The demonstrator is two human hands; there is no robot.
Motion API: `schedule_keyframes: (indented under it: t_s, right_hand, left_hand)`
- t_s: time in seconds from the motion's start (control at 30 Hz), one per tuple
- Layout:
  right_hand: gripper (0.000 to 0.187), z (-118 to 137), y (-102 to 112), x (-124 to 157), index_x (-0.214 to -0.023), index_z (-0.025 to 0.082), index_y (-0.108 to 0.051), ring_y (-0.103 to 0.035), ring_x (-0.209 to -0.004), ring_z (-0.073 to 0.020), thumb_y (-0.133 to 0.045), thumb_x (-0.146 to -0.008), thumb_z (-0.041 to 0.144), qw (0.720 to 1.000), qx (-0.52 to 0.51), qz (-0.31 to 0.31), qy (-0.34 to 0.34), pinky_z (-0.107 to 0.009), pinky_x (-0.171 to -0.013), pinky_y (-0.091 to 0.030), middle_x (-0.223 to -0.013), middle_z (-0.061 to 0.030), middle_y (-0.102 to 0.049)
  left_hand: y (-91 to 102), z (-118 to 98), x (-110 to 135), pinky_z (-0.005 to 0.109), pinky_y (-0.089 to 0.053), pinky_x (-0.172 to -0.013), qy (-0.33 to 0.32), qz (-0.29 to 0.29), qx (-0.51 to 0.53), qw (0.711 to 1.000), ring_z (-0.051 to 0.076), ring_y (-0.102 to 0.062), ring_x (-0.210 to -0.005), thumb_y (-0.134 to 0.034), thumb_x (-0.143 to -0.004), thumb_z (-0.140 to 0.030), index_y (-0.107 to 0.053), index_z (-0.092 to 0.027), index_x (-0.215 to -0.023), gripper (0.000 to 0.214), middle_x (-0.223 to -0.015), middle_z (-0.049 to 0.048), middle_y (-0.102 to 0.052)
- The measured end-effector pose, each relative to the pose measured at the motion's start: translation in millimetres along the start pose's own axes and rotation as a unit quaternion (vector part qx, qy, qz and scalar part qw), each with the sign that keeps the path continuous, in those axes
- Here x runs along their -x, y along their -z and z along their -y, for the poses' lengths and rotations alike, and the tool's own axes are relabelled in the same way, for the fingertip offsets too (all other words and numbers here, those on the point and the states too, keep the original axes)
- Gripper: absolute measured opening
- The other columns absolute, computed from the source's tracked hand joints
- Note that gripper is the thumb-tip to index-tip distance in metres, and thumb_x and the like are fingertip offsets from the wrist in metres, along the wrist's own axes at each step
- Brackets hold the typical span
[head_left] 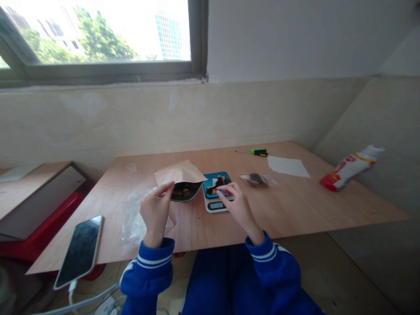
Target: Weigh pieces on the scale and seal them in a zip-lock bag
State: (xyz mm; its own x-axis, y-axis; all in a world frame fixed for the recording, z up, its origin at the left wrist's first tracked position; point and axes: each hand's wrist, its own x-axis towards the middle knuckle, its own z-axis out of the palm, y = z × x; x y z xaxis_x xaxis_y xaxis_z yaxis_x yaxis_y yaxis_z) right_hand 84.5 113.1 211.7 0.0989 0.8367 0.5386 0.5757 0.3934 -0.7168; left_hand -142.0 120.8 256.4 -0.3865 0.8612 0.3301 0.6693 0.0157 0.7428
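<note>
My left hand (157,210) pinches the near edge of a brown paper pouch (180,172). The pouch lies tilted with its dark mouth facing me, and brownish pieces show inside. To its right stands a small digital scale (207,205) with a blue platform and a display at the front. Dark and tan dried pieces (218,183) lie on that platform. Over the scale's right side, my right hand (236,203) has thumb and fingers closed on a dark dried piece (216,188); its exact kind is unclear.
Clear plastic bags (133,218) lie left of the pouch. A phone (80,249) on a charging cable rests at the left edge. Right of the scale are a small clear packet (256,180), a screwdriver (259,152), white paper (288,166) and a tilted red-white bottle (349,170).
</note>
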Motion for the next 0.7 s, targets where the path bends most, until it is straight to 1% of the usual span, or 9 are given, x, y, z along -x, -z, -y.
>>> schedule_keyframes:
  t_s: [0.1,0.2,0.3,0.4,0.5,0.57,0.63,0.67,0.7]
  right_hand:
    - [0.022,-36.8,9.0,2.3,-0.089,0.016,-0.071,-0.055,-0.068,-0.0165,-0.056,-0.086,0.033,0.997,0.033,-0.030,-0.061,-0.030,-0.066,-0.047,-0.078,-0.0034,-0.056]
    - [0.026,-61.0,9.3,2.0,-0.090,0.015,-0.072,-0.055,-0.066,-0.0176,-0.053,-0.087,0.033,0.992,0.097,-0.040,-0.074,-0.031,-0.065,-0.046,-0.075,-0.0037,-0.053]
    - [0.026,-72.2,4.4,-0.8,-0.088,0.015,-0.072,-0.056,-0.069,-0.0197,-0.051,-0.088,0.031,0.983,0.165,-0.034,-0.065,-0.033,-0.069,-0.046,-0.073,-0.0048,-0.053]
    - [0.026,-75.1,1.4,-3.1,-0.089,0.016,-0.072,-0.057,-0.074,-0.0220,-0.052,-0.087,0.032,0.980,0.187,-0.034,-0.064,-0.036,-0.073,-0.046,-0.077,-0.0064,-0.054]
    - [0.026,-65.9,4.4,-3.9,-0.097,0.013,-0.069,-0.057,-0.081,-0.0242,-0.054,-0.086,0.032,0.978,0.183,-0.076,-0.062,-0.040,-0.078,-0.047,-0.088,-0.0106,-0.056]
    - [0.024,-49.1,8.0,-4.1,-0.097,0.012,-0.067,-0.056,-0.081,-0.0233,-0.054,-0.087,0.031,0.982,0.156,-0.097,-0.047,-0.040,-0.079,-0.048,-0.089,-0.0108,-0.056]
    - [0.021,-24.4,8.9,-3.8,-0.093,0.014,-0.066,-0.057,-0.078,-0.0206,-0.050,-0.090,0.028,0.993,0.098,-0.065,-0.016,-0.035,-0.077,-0.049,-0.087,-0.0084,-0.058]
    - [0.021,-10.4,7.2,-3.5,-0.093,0.016,-0.066,-0.058,-0.079,-0.0188,-0.048,-0.093,0.026,0.998,0.058,-0.023,0.007,-0.032,-0.075,-0.050,-0.087,-0.0073,-0.060]
    - [0.021,3.8,3.6,-3.1,-0.094,0.017,-0.066,-0.060,-0.083,-0.0174,-0.046,-0.094,0.024,0.999,0.023,0.035,0.030,-0.029,-0.075,-0.050,-0.091,-0.0065,-0.062]
  left_hand:
    - [-0.7,0.5,0.9,0.029,-0.044,-0.061,-0.004,0.000,-0.006,1.000,0.022,-0.070,-0.076,-0.063,-0.080,-0.041,-0.076,-0.032,-0.096,0.023,-0.077,0.0007,-0.076]
    - [-2.1,-0.4,2.6,0.029,-0.043,-0.061,-0.004,-0.002,-0.022,1.000,0.023,-0.070,-0.075,-0.063,-0.080,-0.041,-0.076,-0.033,-0.096,0.022,-0.075,0.0008,-0.076]
    - [-2.0,-0.8,4.1,0.030,-0.044,-0.061,-0.006,-0.003,-0.023,1.000,0.023,-0.070,-0.075,-0.062,-0.081,-0.042,-0.076,-0.033,-0.095,0.022,-0.074,0.0009,-0.076]
    - [-0.8,0.1,4.4,0.030,-0.045,-0.061,-0.013,-0.002,-0.020,1.000,0.024,-0.070,-0.076,-0.061,-0.080,-0.042,-0.077,-0.033,-0.094,0.023,-0.074,0.0009,-0.076]
    - [-0.7,1.1,4.1,0.030,-0.044,-0.061,-0.009,0.000,-0.019,1.000,0.023,-0.070,-0.076,-0.061,-0.080,-0.043,-0.076,-0.033,-0.095,0.023,-0.075,0.0009,-0.076]
    - [-1.8,1.1,4.1,0.030,-0.044,-0.061,-0.003,0.002,-0.021,1.000,0.023,-0.070,-0.076,-0.061,-0.080,-0.043,-0.076,-0.033,-0.096,0.024,-0.075,0.0008,-0.076]
    - [-3.5,-0.1,4.7,0.030,-0.043,-0.061,0.003,0.005,-0.025,1.000,0.023,-0.070,-0.076,-0.061,-0.081,-0.043,-0.076,-0.034,-0.097,0.024,-0.075,0.0009,-0.076]
    - [-4.5,-1.0,5.2,0.030,-0.043,-0.062,0.007,0.005,-0.026,1.000,0.023,-0.069,-0.076,-0.061,-0.081,-0.043,-0.076,-0.033,-0.098,0.024,-0.075,0.0011,-0.076]
    - [-5.3,-2.1,6.1,0.030,-0.043,-0.062,0.010,0.004,-0.026,1.000,0.023,-0.069,-0.076,-0.061,-0.081,-0.043,-0.076,-0.033,-0.098,0.025,-0.076,0.0012,-0.076]
